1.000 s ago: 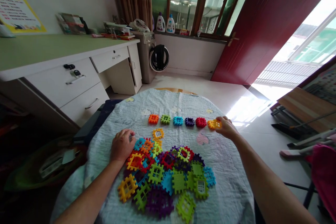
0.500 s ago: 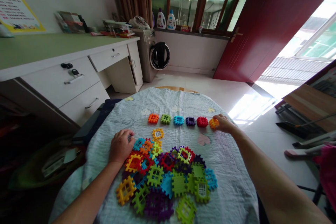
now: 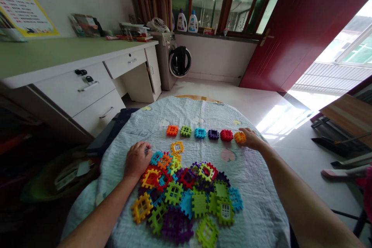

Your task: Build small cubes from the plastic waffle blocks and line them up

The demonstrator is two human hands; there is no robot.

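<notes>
My right hand (image 3: 251,139) has its fingers closed on the right side of a yellow-orange block (image 3: 240,137), which sits on the cloth at the right end of a row. Leftward from it run a red block (image 3: 226,135), a dark purple block (image 3: 213,134), a light blue block (image 3: 200,133), a green block (image 3: 186,131) and an orange block (image 3: 172,130). My left hand (image 3: 137,159) rests on the cloth, fingers loosely bent and apart from the thumb, beside a heap of notched plastic building pieces (image 3: 199,204). A yellow window piece (image 3: 177,147) lies at the heap's far edge.
A pale blue cloth (image 3: 255,201) with faint printed shapes covers the round table. Beyond stand a white desk (image 3: 95,97) at left, a washing machine (image 3: 167,62) with its door ajar, and a red door (image 3: 267,35). A dustpan (image 3: 328,145) is on the floor at right.
The yellow-orange block has gone from tilted in my right hand to lying flat beside the red block. My left hand stays by the heap. The whole view has shifted slightly.
</notes>
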